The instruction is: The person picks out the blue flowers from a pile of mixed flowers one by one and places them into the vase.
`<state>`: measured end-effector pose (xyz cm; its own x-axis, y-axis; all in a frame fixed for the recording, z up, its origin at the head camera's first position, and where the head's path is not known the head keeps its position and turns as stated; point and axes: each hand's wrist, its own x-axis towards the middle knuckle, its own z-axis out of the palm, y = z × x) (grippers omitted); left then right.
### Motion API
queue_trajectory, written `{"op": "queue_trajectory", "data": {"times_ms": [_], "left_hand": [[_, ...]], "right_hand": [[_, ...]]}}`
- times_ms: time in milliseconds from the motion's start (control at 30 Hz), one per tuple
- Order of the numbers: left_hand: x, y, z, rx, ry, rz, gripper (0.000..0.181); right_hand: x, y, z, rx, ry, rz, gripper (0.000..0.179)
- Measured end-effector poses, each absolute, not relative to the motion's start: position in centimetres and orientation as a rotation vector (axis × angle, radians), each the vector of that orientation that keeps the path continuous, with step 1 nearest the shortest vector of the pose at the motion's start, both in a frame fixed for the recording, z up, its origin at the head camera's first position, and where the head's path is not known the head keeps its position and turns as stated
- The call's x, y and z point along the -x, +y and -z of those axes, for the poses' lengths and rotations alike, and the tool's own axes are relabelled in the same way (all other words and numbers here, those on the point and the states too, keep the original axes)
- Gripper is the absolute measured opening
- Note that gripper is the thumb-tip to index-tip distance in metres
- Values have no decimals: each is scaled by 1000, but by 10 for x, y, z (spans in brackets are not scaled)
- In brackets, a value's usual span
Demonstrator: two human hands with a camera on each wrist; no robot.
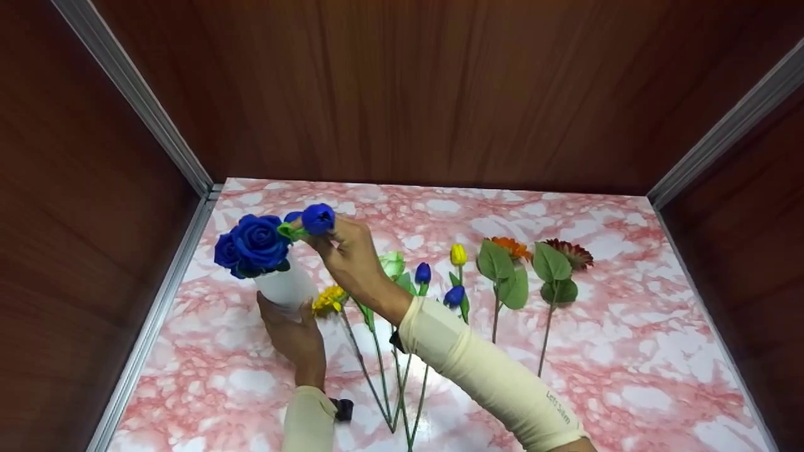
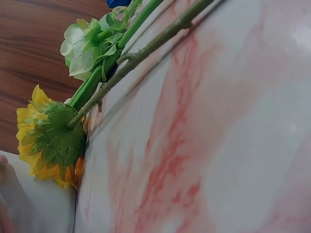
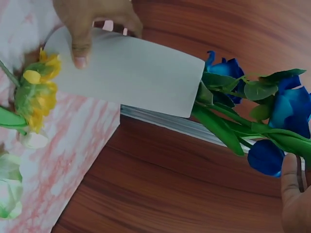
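My left hand (image 1: pixel 295 336) grips the lower part of a white vase (image 1: pixel 286 289), its thumb lying along the side in the right wrist view. Blue roses (image 1: pixel 260 242) rise from the vase mouth. At the flowers' right side, my right hand (image 1: pixel 352 257) pinches a blue tulip (image 1: pixel 318 218) just by its bloom, with a bit of green leaf (image 1: pixel 291 231) at the fingertips. The right wrist view has this tulip (image 3: pixel 266 158) beside the roses, its long green leaves reaching to the vase mouth. A yellow sunflower (image 1: pixel 330 300) lies close to the vase base.
On the pink marbled table (image 1: pixel 628 326) lie a pale green-white flower (image 1: pixel 392 263), blue tulips (image 1: pixel 455 295), a yellow tulip (image 1: pixel 459 254), an orange flower (image 1: pixel 512 248) and a dark red one (image 1: pixel 573 253). Wood panels (image 1: pixel 408 94) with metal edge rails (image 1: pixel 151 113) enclose the table.
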<state>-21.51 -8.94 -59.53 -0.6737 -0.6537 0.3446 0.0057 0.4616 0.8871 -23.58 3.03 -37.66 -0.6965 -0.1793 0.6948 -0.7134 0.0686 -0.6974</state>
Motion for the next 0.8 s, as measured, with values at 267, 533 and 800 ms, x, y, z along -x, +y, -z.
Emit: {"op": "queue_trajectory", "data": {"times_ms": [267,533,800], "left_hand": [[215,-89,596,-533,-2013,1244,83],[211,-89,596,-567,-2071,1250,84],[214,-88,594,-519,-2017,1237,83]], "right_hand": [[240,24,390,-954,-2059,-1616,12],[246,16,410,-893,-2167,-1554,11],[252,6,420,-845,-2269,-1401,9]]}}
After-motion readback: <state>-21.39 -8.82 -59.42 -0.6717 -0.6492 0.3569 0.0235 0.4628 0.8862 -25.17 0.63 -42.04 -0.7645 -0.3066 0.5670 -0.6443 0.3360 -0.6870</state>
